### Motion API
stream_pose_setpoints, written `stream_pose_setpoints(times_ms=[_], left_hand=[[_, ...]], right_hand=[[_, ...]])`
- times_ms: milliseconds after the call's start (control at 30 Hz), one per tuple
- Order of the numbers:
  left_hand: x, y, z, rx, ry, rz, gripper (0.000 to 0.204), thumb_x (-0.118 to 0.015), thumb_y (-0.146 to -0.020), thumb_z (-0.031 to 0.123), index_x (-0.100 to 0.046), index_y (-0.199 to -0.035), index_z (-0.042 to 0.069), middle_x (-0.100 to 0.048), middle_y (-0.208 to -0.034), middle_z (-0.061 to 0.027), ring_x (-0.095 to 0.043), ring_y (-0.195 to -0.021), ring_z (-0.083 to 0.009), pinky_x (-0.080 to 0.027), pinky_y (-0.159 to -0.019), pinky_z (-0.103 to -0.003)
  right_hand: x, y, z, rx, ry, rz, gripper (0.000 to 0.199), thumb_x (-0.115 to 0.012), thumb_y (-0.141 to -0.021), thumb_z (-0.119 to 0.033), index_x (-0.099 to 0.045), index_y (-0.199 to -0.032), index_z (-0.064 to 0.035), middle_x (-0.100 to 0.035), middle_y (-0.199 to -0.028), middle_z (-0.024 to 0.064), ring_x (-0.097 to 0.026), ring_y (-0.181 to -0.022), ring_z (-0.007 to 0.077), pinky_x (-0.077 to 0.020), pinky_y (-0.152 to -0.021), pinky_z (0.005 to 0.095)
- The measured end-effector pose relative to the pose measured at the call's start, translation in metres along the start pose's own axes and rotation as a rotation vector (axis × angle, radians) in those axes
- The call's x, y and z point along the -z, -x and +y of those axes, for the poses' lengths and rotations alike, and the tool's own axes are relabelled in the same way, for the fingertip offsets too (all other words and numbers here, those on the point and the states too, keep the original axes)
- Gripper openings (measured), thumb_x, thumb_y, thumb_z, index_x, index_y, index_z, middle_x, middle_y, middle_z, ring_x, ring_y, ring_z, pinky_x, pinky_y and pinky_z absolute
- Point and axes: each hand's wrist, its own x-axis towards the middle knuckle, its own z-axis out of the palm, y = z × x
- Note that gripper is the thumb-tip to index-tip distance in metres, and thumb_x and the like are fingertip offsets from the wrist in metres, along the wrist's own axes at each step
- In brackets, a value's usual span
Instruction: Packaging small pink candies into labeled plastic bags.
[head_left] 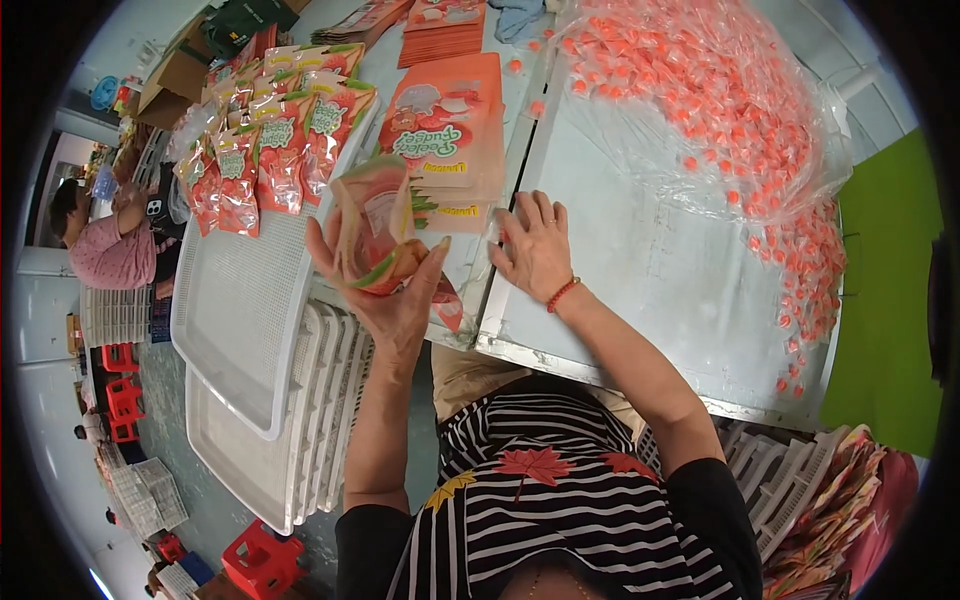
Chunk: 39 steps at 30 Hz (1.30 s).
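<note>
My left hand [390, 310] is wrapped round a pink and green candy pouch [372, 225], whose mouth gapes upward. Part of the pouch's inside shows, but its bottom is hidden by my fingers. My right hand [535, 245], with a red bracelet at the wrist, lies on the pale metal tabletop [610, 270] beside the seam, fingers apart and nothing visible in them. Just beyond my hands, flat printed pouches [445, 110] lie in a stack. At the far right, a clear plastic bag [700, 110] spills small wrapped orange-red candies [800, 270] along the table's right side.
Filled pouches [275, 140] stand crowded on a white perforated tray [245, 290] at the left, above more stacked trays [325, 420]. Red stools [262, 560] stand on the floor. Another person [115, 240] sits at far left. A green panel [890, 300] borders the right.
</note>
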Motion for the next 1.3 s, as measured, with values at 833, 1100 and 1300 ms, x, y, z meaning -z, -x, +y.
stream_pose_setpoints(times_ms=[833,1100,1300], left_hand=[[-0.111,0.029,0.001,-0.325,-0.388,-0.21,0.103,-0.088,-0.054,0.028,-0.031,-0.135,0.001,-0.044,-0.127,-0.0172,-0.041,-0.117,-0.0361,-0.031,-0.099,-0.05],[-0.109,0.027,-0.003,-0.312,-0.365,-0.186,0.102,-0.087,-0.054,0.026,-0.031,-0.135,0.001,-0.045,-0.125,-0.018,-0.042,-0.115,-0.0366,-0.031,-0.098,-0.05],[-0.105,0.027,-0.004,-0.246,-0.272,-0.17,0.103,-0.085,-0.056,0.025,-0.027,-0.137,-0.002,-0.043,-0.126,-0.0205,-0.041,-0.115,-0.039,-0.029,-0.099,-0.05]], right_hand=[[0.15,-0.064,-0.024,-0.432,-1.454,0.358,0.032,-0.048,-0.099,-0.029,-0.057,-0.11,-0.0003,-0.057,-0.087,0.0049,-0.053,-0.082,0.0121,-0.0448,-0.074,0.0275],[0.142,-0.044,-0.024,-0.447,-1.291,0.289,0.026,-0.048,-0.098,-0.023,-0.059,-0.097,0.0,-0.059,-0.089,0.0057,-0.055,-0.089,0.0138,-0.0449,-0.084,0.0296],[0.153,-0.031,-0.023,0.188,-0.088,-0.026,0.013,-0.062,-0.087,-0.016,-0.06,-0.084,-0.0031,-0.057,-0.08,0.0086,-0.057,-0.083,0.0224,-0.0422,-0.093,0.0414]])
